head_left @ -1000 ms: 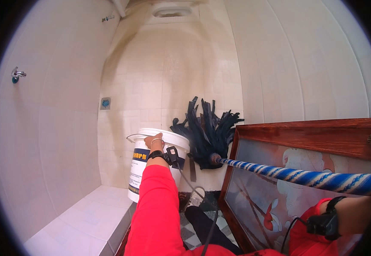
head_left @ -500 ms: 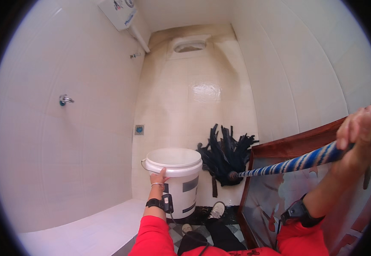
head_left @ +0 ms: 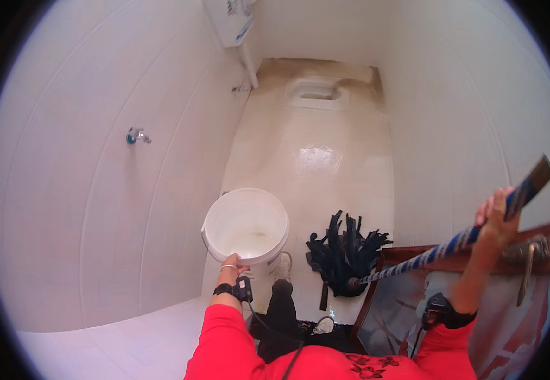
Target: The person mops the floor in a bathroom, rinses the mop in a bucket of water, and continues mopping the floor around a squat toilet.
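Observation:
My left hand [head_left: 234,262] grips the near rim of a white plastic bucket [head_left: 208,218], fingers closed over its edge. The bucket leans away from me, so its pale inside shows, with a little something pale at the bottom that I cannot make out. On my right, my right hand [head_left: 498,218] is wrapped round the upper part of a mop handle [head_left: 414,259] with blue and white spiral stripes. The handle slopes down left to a dark mop head [head_left: 346,253] of cloth strips, spread on the tiled floor right of the bucket.
A squat toilet [head_left: 316,94] is set in the stained far floor, with a white cistern [head_left: 230,22] on the left wall. A tap [head_left: 138,136] juts from that wall. At right stands a wooden-framed door [head_left: 408,304] with a metal handle [head_left: 531,250].
The bucket has moved forward and tipped away, my left hand still on its rim. One foot has stepped forward beside it. My right hand and the handle's top have shifted left.

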{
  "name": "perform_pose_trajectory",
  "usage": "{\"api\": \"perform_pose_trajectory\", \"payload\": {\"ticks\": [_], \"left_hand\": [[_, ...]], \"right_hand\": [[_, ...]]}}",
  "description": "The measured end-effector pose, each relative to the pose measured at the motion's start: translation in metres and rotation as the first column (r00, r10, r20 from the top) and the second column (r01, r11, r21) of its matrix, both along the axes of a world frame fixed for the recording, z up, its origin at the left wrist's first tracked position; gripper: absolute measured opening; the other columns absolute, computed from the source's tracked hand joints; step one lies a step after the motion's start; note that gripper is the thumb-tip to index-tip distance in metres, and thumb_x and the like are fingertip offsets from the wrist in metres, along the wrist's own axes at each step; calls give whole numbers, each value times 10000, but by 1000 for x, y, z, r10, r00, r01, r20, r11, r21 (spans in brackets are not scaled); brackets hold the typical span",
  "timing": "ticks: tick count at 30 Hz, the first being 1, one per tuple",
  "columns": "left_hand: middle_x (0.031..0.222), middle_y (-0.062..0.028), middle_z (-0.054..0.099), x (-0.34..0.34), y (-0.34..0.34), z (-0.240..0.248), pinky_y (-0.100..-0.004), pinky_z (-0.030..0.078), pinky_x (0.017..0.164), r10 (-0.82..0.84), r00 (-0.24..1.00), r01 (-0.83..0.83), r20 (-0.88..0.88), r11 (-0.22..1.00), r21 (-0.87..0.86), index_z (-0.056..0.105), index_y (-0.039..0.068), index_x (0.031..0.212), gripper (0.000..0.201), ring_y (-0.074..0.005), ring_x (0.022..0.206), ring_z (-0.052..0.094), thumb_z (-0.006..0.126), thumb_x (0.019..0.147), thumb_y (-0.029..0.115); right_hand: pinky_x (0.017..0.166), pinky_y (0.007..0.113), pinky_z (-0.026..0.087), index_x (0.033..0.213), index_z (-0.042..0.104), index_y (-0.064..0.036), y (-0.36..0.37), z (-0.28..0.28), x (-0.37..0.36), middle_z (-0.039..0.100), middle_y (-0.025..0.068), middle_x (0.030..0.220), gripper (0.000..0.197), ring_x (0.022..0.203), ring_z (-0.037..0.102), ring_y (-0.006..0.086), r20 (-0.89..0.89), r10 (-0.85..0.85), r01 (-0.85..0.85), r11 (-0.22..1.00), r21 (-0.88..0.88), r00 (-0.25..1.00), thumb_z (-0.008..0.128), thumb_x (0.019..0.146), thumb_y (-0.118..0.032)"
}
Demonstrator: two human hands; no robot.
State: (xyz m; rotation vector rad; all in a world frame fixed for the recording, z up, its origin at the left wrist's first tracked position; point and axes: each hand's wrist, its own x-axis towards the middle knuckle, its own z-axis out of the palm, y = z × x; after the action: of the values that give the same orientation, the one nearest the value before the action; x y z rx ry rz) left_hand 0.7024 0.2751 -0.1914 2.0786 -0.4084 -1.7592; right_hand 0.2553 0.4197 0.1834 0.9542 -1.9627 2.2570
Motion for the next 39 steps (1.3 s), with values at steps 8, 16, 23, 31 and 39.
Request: {"api": "perform_pose_trajectory", "payload": {"ticks": [8, 16, 23, 31, 39], "left_hand": [[806, -189, 494, 30, -52, -85, -466, 504, 634, 348, 934, -345, -82, 937, 55, 428, -59, 898, 260, -338, 726, 526, 485, 665, 40], [873, -181, 491, 36, -128, -127, -458, 480, 696, 436, 845, -479, -310, 874, -78, 422, -83, 902, 252, -338, 792, 523, 452, 669, 8], [1021, -182, 464, 42, -159, -162, -475, 457, 710, 449, 874, -480, -186, 858, -184, 346, -34, 1097, 418, -334, 867, 517, 464, 701, 24], [1078, -208, 454, 102, -164, -127, -347, 459, 754, 228, 685, 101, 692, 911, -401, 307, -47, 1187, 608, -284, 923, 512, 613, 701, 153], [1200, -179, 371, 62, -263, 188, -384, 303, 909, 554, 506, 757, 661, 82, -648, 357, -5, 1171, 486, -303, 1094, 372, 526, 779, 227]], "right_hand": [[394, 169, 271, 759, 381, -77, -77, -34, -6, 329, -16, 554, 133, 444, 330, 49, -105, -1, 18, 987, 157, 994, 452, 850, -142], [400, 164, 289, 784, 388, -72, -173, -70, 16, 323, -13, 553, 120, 447, 336, 51, -152, 52, -2, 950, 311, 987, 445, 855, -150], [391, 164, 276, 820, 405, -60, -199, -81, 17, 320, -17, 557, 107, 446, 319, 44, -153, 57, -1, 940, 342, 986, 443, 855, -153], [397, 163, 292, 824, 415, -55, -196, -88, 18, 339, -13, 554, 100, 444, 335, 46, -104, 42, -3, 938, 346, 994, 444, 854, -146], [404, 186, 279, 770, 399, -71, -183, -71, 17, 355, -8, 550, 119, 436, 338, 62, -63, 60, -36, 944, 329, 996, 478, 838, -130]]}}
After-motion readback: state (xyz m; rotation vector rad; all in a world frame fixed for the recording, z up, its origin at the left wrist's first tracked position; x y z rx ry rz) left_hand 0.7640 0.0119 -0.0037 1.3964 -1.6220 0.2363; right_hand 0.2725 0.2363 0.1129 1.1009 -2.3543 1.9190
